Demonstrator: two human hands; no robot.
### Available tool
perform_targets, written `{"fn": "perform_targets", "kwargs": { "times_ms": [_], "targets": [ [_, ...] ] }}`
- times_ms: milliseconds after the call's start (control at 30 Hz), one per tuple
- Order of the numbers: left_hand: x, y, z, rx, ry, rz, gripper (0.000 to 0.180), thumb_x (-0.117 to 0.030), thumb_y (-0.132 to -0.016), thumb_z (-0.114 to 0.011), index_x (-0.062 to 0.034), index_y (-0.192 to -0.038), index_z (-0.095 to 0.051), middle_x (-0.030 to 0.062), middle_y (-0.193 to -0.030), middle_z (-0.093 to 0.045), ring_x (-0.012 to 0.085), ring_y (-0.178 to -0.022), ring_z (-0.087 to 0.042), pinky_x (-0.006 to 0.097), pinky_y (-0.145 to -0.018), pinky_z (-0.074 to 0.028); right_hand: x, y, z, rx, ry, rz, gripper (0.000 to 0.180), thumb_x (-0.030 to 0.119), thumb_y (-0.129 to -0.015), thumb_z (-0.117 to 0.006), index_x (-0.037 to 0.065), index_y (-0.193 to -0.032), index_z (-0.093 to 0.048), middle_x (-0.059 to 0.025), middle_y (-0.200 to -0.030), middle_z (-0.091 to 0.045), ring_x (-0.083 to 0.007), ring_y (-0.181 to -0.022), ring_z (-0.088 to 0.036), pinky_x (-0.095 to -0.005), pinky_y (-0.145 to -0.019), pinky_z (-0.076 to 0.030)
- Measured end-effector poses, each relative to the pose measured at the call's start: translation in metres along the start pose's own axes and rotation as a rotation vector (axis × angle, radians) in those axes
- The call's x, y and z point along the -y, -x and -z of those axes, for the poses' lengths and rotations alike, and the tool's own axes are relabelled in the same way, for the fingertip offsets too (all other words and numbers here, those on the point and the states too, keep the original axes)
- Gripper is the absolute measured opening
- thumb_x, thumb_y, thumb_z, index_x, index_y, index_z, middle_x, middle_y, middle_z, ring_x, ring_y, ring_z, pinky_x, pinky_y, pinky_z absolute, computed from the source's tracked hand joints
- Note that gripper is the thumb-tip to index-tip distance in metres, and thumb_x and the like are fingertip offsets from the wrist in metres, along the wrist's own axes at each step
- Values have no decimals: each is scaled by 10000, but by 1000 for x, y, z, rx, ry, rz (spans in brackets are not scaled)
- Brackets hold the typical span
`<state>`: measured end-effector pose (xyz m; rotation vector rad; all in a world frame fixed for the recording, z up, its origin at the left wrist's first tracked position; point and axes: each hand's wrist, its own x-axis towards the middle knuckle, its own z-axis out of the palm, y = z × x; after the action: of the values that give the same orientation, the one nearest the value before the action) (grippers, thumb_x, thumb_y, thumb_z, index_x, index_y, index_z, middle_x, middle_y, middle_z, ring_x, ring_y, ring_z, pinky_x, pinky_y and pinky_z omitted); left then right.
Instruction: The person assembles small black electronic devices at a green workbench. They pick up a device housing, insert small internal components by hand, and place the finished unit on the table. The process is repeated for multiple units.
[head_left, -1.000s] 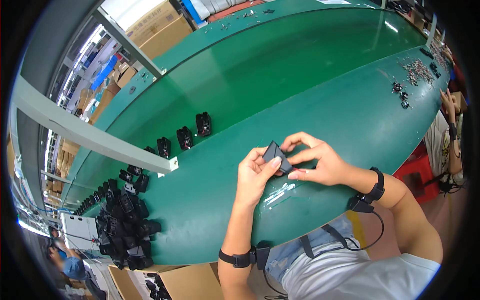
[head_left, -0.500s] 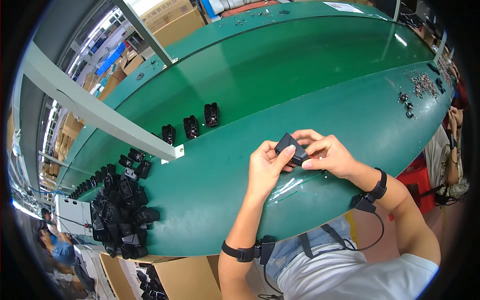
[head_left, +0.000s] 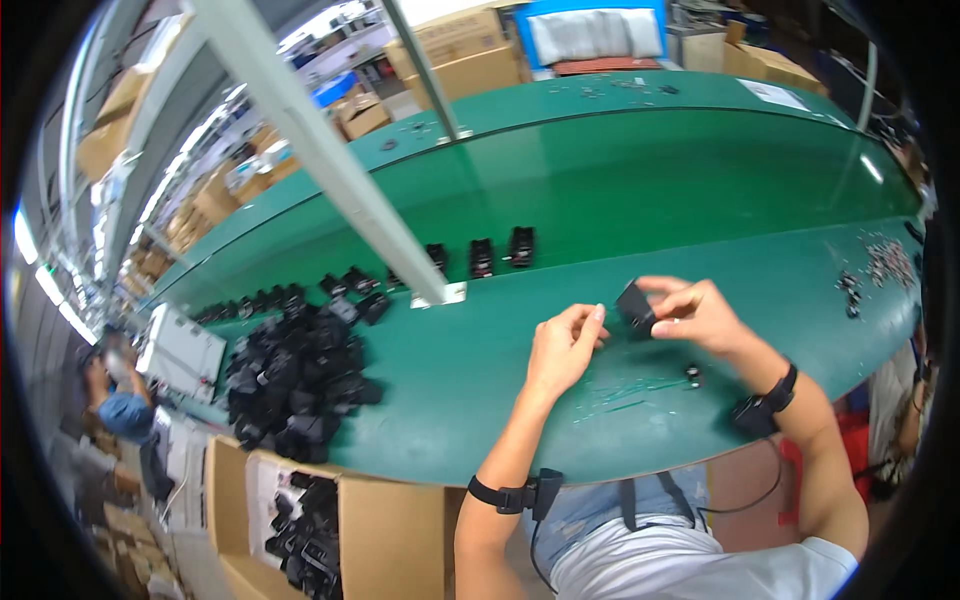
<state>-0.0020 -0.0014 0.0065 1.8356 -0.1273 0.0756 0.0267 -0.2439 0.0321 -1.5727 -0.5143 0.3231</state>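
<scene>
My right hand holds a small black plastic housing, tilted above the green worktable, between thumb and fingers. To its left is my left hand, apart from the housing. Its fingers are curled and the thumb lies against them; nothing shows in its grip. A tiny dark part with light and red bits lies on the table below my right hand. Thin clear-green strips or scratches mark the surface between my forearms.
A heap of black housings covers the table's left part. Several more stand on the green conveyor belt behind a grey post. Small metal parts lie at far right. A cardboard box of black pieces stands below left.
My left hand has let go of the black housing and drawn away to the left. The housing is now in my right hand alone. My view has swung left.
</scene>
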Motion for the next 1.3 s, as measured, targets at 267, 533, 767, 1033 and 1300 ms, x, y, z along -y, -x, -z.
{"fn": "perform_targets", "kwargs": {
  "times_ms": [267, 533, 767, 1033, 1300],
  "targets": [
    [50, 75, 202, -775, -1235, -31, 401, -184, -749, -753, -51, -1108, -635, 172, -1190, -561, 376, -1139, -503, 492, -921, -447, -32, -126, 24, -65, 899, 298, 282, 253, -690, -830, 45, -867, -760, -209, -1343, -574, -378, -1141, -604, -444, -994, -474],
    [51, 127, 228, -762, -1432, 226, 650, -228, -640, -864, -112, -1220, -594, 222, -1458, -353, 482, -1329, -333, 583, -1013, -401, -65, -172, -3, -34, 1158, 157, 299, 330, -767, -786, 110, -969, -756, -104, -1423, -500, -337, -1231, -513, -445, -1019, -461],
    [64, 139, 253, -607, -1270, 281, 511, -104, -702, -822, -110, -1167, -612, 226, -1296, -488, 423, -1158, -535, 468, -969, -477, -35, -121, 26, 21, 1059, 261, 370, 306, -841, -715, 105, -1151, -694, -159, -1422, -481, -368, -1269, -484, -457, -1044, -437],
    [35, 130, 217, -861, -1146, -44, 518, -242, -681, -885, -62, -1003, -522, 190, -1123, -459, 416, -1006, -548, 502, -798, -502, 5, 58, 56, 285, 923, 114, 493, 417, -797, -776, 59, -1123, -677, -116, -1062, -681, -242, -790, -695, -376, -696, -561],
    [4, 49, 64, -364, -678, -474, 382, -158, -763, -796, -22, -1008, -537, 162, -1069, -508, 309, -982, -556, 390, -874, -482, -22, 83, 29, 87, 810, 131, 212, 205, -835, -753, 64, -992, -724, -99, -955, -687, -227, -750, -693, -344, -690, -560]
  ]
}}
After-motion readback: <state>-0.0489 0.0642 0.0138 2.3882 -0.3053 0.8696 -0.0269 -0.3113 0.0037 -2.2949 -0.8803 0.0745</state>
